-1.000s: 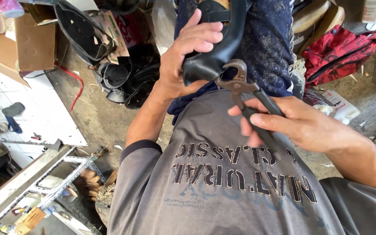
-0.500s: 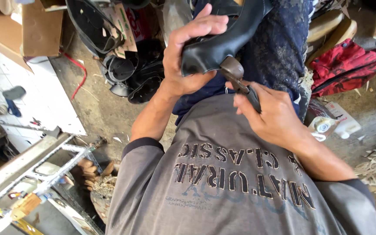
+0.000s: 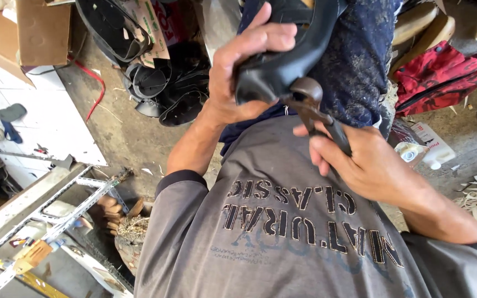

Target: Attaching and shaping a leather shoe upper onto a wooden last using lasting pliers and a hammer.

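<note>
Left hand (image 3: 238,72): my grip is wrapped tight around the black leather shoe upper (image 3: 282,60), held up over my lap.
Right hand (image 3: 360,165): closed around the handles of the rusty brown metal pincers (image 3: 313,107).
Pincer head: pressed against the shoe's edge; I cannot tell whether it bites leather.
Progress: the pulling looks underway, not finished.
Nearby: red bag (image 3: 443,72) on the floor.

Dusty concrete floor (image 3: 122,132) w/ white tiled wall (image 3: 45,132), metal rack (image 3: 45,204), cardboard box (image 3: 40,30).
</note>
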